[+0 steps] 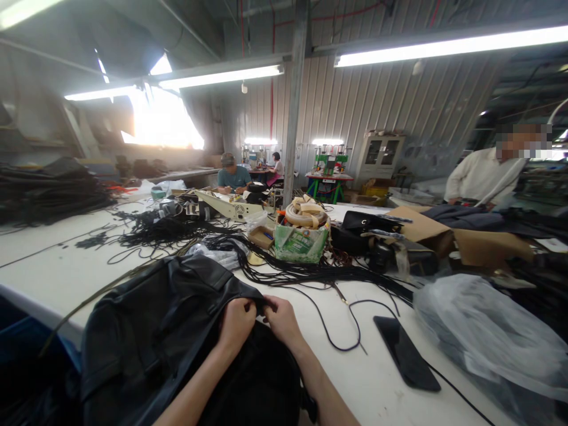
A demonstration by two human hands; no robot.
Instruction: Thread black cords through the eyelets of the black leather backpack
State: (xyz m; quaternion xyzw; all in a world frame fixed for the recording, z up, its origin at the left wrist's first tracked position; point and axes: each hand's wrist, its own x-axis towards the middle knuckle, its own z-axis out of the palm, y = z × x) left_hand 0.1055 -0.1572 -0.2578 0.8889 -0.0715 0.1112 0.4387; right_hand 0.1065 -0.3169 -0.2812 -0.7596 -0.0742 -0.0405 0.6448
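Note:
A large black leather-like bag (146, 325) lies at the front of the white table, its dark opening facing me. My left hand (238, 319) pinches the bag's upper edge near its right-hand corner. Close beside it, my right hand (279, 316) grips the same edge, fingers curled in. Only a small gap separates the two hands. Whatever lies between the fingertips apart from the bag's edge is too small to make out. Just right of my right hand, a thin black cord (326, 337) loops over the tabletop.
A black phone (406, 353) lies to the right, near a clear plastic bag (483, 331). Behind the hands are bundled black cords (310, 272), a green bag (300, 242) holding rolled strips, and cardboard boxes (490, 248). A person (483, 174) stands at right; others sit farther back.

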